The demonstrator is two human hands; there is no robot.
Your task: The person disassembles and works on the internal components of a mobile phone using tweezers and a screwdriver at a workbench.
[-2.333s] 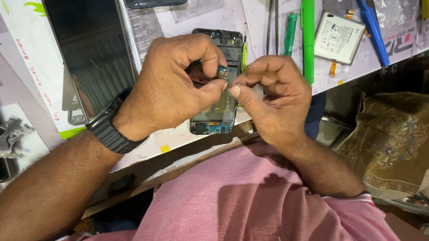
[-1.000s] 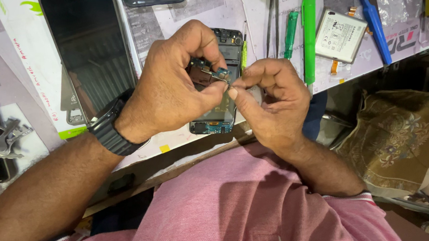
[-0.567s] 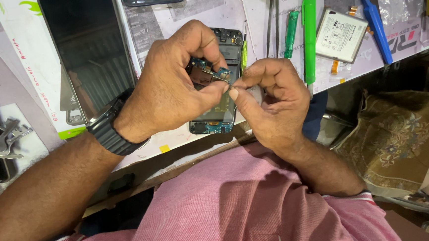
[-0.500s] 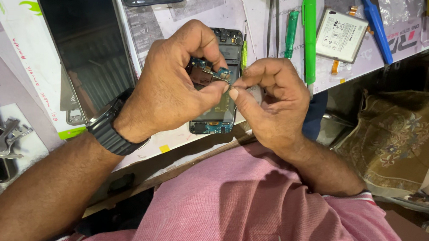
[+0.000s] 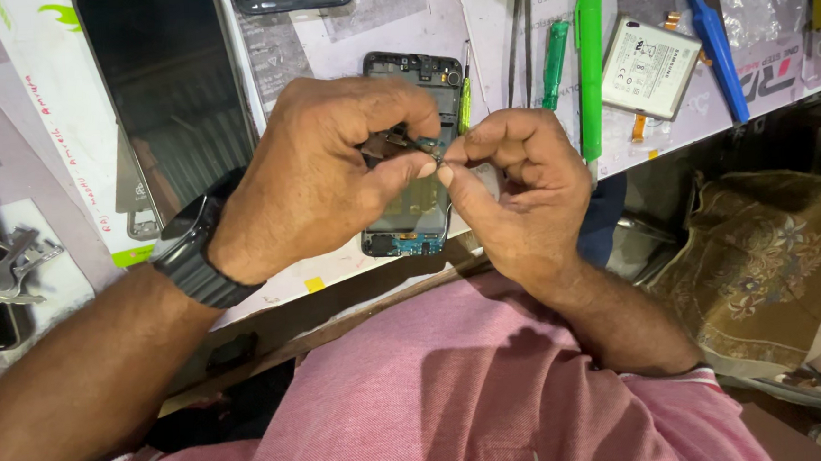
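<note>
Head view: both hands over an opened phone (image 5: 412, 154).
Left hand (image 5: 317, 174) and right hand (image 5: 517, 186) fingertips pinch one small dark part (image 5: 403, 144) between them.

shirt (image 5: 497, 396): pink, short sleeves, striped cuffs | left wrist: black smartwatch (image 5: 193, 248), ribbed band

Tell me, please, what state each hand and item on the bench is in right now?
left hand: fingertips pinched on a small part, watch on wrist
right hand: thumb and forefinger pinched on the same small part
opened phone: back off, insides exposed, flat under the hands
dark phone screen: lying flat, unlit
battery: out, loose on the bench
green tools: lying unused
blue tool: lying unused
</note>
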